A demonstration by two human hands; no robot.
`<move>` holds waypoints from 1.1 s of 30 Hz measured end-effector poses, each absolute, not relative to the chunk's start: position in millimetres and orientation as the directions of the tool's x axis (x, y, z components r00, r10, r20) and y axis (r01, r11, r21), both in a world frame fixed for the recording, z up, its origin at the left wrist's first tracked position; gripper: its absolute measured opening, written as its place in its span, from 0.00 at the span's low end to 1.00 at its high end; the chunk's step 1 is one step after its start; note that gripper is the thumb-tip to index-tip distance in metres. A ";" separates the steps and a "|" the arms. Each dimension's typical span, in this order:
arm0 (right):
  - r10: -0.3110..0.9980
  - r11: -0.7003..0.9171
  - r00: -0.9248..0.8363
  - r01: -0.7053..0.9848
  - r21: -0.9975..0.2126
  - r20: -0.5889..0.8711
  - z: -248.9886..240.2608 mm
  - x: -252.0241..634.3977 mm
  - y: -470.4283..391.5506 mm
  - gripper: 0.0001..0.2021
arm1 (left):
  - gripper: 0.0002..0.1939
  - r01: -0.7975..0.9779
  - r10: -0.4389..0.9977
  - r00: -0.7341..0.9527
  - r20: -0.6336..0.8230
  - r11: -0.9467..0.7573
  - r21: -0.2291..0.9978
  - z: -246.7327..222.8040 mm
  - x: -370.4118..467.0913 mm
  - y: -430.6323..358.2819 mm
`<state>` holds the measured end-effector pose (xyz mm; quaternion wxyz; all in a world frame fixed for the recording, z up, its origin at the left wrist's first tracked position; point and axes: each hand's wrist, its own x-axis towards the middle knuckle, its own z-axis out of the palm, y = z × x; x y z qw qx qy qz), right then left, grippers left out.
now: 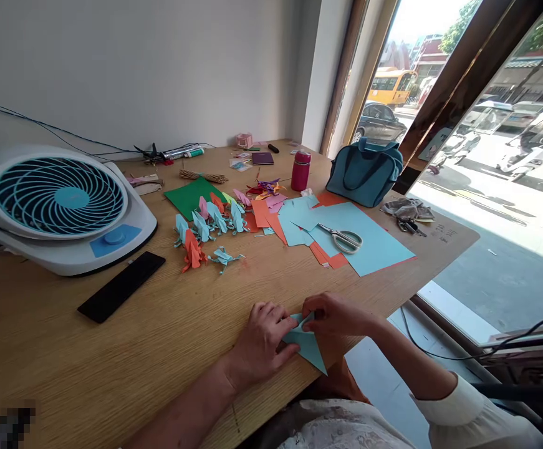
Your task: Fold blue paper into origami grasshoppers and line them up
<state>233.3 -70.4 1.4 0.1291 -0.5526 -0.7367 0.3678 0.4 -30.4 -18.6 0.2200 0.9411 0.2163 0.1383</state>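
A partly folded light-blue paper (309,350) lies at the table's front edge, one pointed corner reaching over it. My left hand (265,340) rests on its left side, fingers bent and pressing on the paper. From the right, my right hand (331,313) pinches the paper's upper flap between thumb and fingers. Behind them, folded blue figures (202,226) and an orange one (193,251) stand in a group, with a single blue figure (224,257) in front. Scissors (345,240) lie on a large light-blue sheet (378,243).
A white fan (135,218) and a black phone-like slab (121,287) are on the left of the wooden table (182,330). Behind the papers stand a pink bottle (300,171) and a blue bag (365,174). Keys (410,227) lie near the right edge.
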 end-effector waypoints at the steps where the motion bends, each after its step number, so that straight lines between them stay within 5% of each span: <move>1: 0.913 0.109 -0.344 0.721 -0.684 -0.217 1.8 232.6 -70.9 0.11 | 0.13 0.348 0.470 0.867 0.163 -0.807 0.477 -18.7 0.3 -30.5; 20: 0.947 0.059 -0.270 0.681 -0.730 -0.175 4.1 226.7 -80.4 0.06 | 0.12 0.347 0.454 0.865 0.215 -0.849 0.398 -23.8 -2.8 -35.0; 28: 0.934 0.077 -0.307 0.669 -0.739 -0.181 11.8 225.1 -78.5 0.03 | 0.14 0.363 0.501 0.836 0.223 -0.810 0.460 -21.8 -2.3 -37.0; 33: 0.919 0.114 -0.350 0.673 -0.731 -0.179 16.2 222.0 -70.0 0.01 | 0.06 0.452 0.593 0.767 0.245 -0.770 0.450 -26.7 -2.4 -39.0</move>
